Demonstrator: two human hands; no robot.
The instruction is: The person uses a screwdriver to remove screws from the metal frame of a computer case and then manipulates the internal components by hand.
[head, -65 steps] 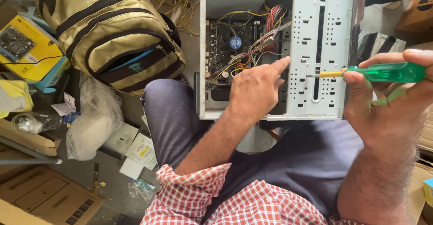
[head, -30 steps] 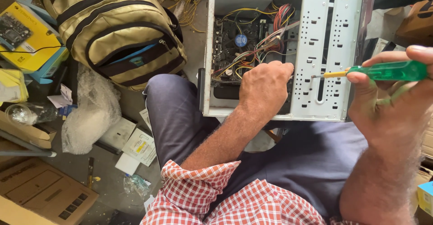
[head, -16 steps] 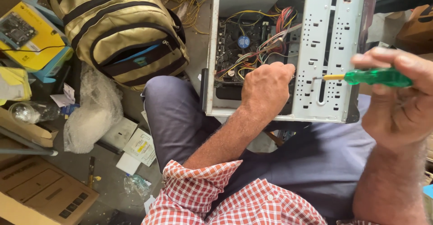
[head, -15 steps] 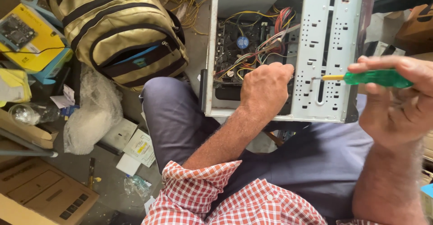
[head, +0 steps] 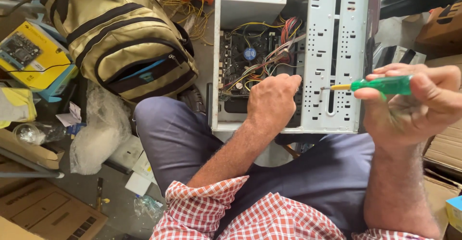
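Green-handled screwdriver (head: 381,84) in the right hand (head: 414,109), fingers and thumb wrapped around the handle, yellow collar and metal tip pointing left. Tip sits at the perforated metal drive cage (head: 336,52) of the open computer case (head: 288,57); can't tell if it actually seats in a screw.

Left hand (head: 273,100) is curled into a loose fist inside the case, knuckles up, right at the inner edge of the drive cage. Fingertips are hidden, so can't tell whether it grips anything. Bundle of red, yellow and grey wires (head: 269,62) runs just above it, over the motherboard (head: 245,64), where a round blue-capped part shows. Grey power supply box (head: 251,1) sits at the far end of the case.

Case lies on its side, open face up, near edge touching the person's knees. Person wears dark blue trousers (head: 308,172) and a red-and-white checked shirt (head: 226,216), sleeve rolled on the left arm.

Left of the case: tan backpack (head: 120,38) with dark straps, near the left knee. Beyond it a yellow box (head: 33,57) picturing a circuit board. Crumpled clear plastic wrap (head: 96,134) and loose paper slips on the floor beside the left thigh. Cardboard boxes (head: 43,211) at lower left. Tangle of yellow wire (head: 190,9) on the floor between backpack and case.
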